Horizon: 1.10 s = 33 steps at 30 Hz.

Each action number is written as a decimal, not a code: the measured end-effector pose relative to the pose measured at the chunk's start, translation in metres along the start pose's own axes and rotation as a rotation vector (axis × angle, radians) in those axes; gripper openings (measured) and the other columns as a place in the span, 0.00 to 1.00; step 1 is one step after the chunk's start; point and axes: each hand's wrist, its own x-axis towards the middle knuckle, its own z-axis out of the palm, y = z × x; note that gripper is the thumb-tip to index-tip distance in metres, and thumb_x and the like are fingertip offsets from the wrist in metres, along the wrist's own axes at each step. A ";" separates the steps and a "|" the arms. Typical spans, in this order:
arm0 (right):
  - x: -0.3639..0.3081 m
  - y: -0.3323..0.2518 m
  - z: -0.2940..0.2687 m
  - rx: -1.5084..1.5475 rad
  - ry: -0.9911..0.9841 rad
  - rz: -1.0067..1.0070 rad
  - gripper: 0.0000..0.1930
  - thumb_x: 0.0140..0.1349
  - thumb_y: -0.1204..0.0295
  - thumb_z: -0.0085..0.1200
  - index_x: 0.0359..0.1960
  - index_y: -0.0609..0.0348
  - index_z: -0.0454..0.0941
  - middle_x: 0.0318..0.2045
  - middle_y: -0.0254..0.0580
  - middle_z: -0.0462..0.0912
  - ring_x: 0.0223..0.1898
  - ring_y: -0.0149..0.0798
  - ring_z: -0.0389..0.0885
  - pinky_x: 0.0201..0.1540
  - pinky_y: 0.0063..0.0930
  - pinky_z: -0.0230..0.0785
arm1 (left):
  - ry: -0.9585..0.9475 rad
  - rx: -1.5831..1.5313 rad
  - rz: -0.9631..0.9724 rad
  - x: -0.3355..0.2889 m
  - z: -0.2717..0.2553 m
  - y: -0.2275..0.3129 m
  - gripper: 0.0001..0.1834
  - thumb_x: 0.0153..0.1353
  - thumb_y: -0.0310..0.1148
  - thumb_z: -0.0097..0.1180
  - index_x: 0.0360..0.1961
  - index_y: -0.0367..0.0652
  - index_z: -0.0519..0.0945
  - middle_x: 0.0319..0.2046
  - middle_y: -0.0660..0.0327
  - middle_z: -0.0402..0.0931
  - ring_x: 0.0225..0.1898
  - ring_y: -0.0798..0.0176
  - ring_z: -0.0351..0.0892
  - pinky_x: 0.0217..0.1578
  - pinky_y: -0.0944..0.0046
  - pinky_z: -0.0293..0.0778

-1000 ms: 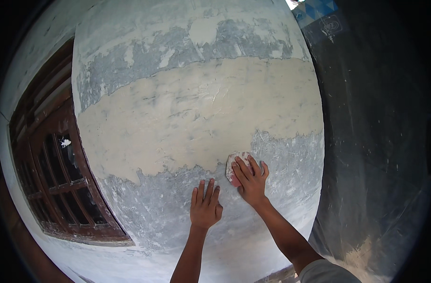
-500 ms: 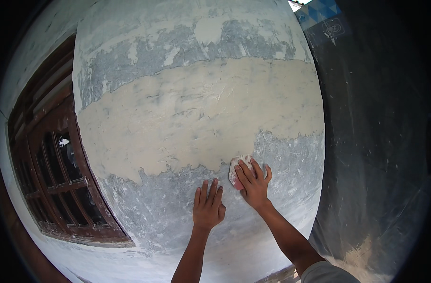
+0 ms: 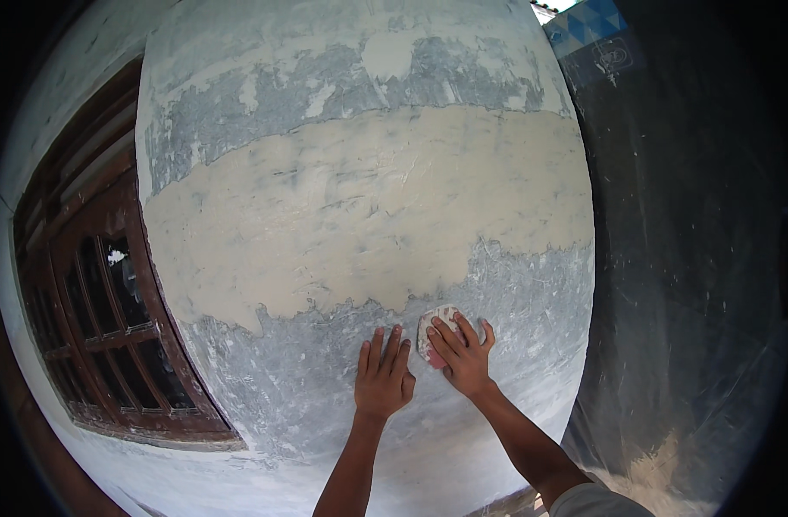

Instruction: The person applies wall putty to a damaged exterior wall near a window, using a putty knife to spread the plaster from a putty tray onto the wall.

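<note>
My right hand (image 3: 469,360) presses a palm-sized, rounded pad (image 3: 426,336), pink with a whitish crust, against the wall (image 3: 316,362). Its fingers lie over the pad and cover much of it; whether it is a sanding pad or a sponge I cannot tell. Just to the left, my left hand (image 3: 383,379) rests with fingers stretched upward on the grey surface and holds nothing. Above both hands runs a broad cream-coloured band of filler (image 3: 351,215) with a ragged lower edge. The pad sits on grey wall slightly below that edge.
A brown wooden window (image 3: 122,345) with dark panes fills the left side. On the right, a dark sheet (image 3: 670,258) hangs beyond the wall's edge. More grey, patchy wall with whitish smears (image 3: 316,82) lies above the cream band.
My right hand has slid the pad a short way down the wall, off the edge of the cream band. My left hand has hardly moved.
</note>
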 end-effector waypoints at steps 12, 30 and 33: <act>0.000 -0.003 -0.001 0.029 -0.056 -0.007 0.34 0.49 0.78 0.60 0.62 0.41 0.77 0.67 0.25 0.74 0.70 0.43 0.65 0.71 0.58 0.37 | 0.000 -0.011 0.001 -0.001 0.000 -0.001 0.22 0.63 0.34 0.44 0.56 0.42 0.79 0.68 0.52 0.70 0.74 0.42 0.58 0.72 0.41 0.50; 0.057 -0.008 -0.001 0.004 0.131 0.008 0.32 0.48 0.79 0.58 0.61 0.48 0.79 0.65 0.30 0.77 0.69 0.46 0.67 0.71 0.59 0.36 | 0.015 -0.043 -0.040 0.000 -0.002 0.002 0.21 0.63 0.34 0.44 0.54 0.38 0.77 0.66 0.51 0.73 0.73 0.43 0.61 0.72 0.42 0.52; 0.070 -0.002 0.004 -0.034 0.041 0.046 0.37 0.44 0.80 0.59 0.62 0.44 0.77 0.67 0.26 0.74 0.70 0.44 0.64 0.70 0.61 0.36 | -0.006 -0.062 -0.025 0.004 -0.002 0.004 0.21 0.63 0.35 0.45 0.54 0.37 0.77 0.67 0.51 0.71 0.73 0.41 0.60 0.71 0.40 0.53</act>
